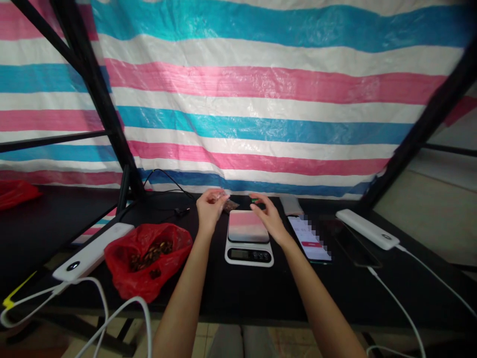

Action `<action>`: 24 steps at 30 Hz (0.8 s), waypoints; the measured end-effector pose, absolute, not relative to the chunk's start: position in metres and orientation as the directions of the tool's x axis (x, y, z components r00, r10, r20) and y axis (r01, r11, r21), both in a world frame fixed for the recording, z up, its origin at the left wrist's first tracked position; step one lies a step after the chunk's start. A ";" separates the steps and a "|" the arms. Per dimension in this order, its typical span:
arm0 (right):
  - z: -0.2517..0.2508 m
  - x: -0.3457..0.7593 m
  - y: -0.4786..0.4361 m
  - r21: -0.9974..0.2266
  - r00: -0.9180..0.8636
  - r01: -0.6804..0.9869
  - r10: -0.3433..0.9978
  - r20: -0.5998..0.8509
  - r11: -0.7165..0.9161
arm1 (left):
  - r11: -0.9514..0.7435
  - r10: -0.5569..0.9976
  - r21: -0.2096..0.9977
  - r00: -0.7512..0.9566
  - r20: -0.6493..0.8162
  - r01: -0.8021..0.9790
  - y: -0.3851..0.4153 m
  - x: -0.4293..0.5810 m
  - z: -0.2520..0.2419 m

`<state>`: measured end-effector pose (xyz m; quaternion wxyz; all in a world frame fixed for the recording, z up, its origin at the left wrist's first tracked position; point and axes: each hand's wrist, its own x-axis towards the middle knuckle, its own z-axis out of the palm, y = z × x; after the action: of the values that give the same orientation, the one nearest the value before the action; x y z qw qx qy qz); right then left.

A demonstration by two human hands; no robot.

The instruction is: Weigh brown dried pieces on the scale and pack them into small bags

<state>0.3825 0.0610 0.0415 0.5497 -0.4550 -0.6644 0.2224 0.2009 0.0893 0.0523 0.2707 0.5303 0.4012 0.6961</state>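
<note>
My left hand [209, 208] is closed on a small clear packet [228, 204] of brown bits, just beyond the far left corner of a white kitchen scale [249, 238]. My right hand [269, 217] hovers over the scale's far right corner, fingers bent, thumb and forefinger pinching a small green thing [254, 200] that I cannot make out. The scale's platform reflects the striped tarp and carries nothing. A red plastic bag [149, 258] with dark brown pieces lies open to the left of my left arm.
A lit phone [310, 238] and a dark phone [348, 242] lie right of the scale. White power banks [368, 228] [93, 251] with white cables sit at both sides. A striped tarp [253, 99] and black frame poles [100, 99] close off the back. Another red bag [15, 193] lies far left.
</note>
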 end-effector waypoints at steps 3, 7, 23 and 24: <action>0.037 0.368 0.056 -0.844 -0.147 0.180 0.862 0.485 0.505 | -0.533 0.846 0.835 -0.109 0.522 -0.141 0.072 0.221 0.061; 0.030 0.366 0.059 -0.902 -0.251 -0.023 0.871 0.423 0.431 | -0.459 0.862 0.853 0.107 0.496 -0.250 0.064 0.228 0.062; 0.041 0.388 0.065 -0.904 0.043 0.111 0.907 0.419 0.413 | -0.282 0.850 0.942 0.409 0.333 -0.181 0.078 0.217 0.042; 0.040 0.387 0.066 -0.900 0.047 0.121 0.904 0.426 0.418 | -0.284 0.843 0.942 0.422 0.335 -0.181 0.077 0.217 0.043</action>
<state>0.3872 0.0659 0.0397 0.5864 -0.4240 -0.6043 0.3335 0.2166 0.0766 0.0429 0.5410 0.6466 0.2561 0.4729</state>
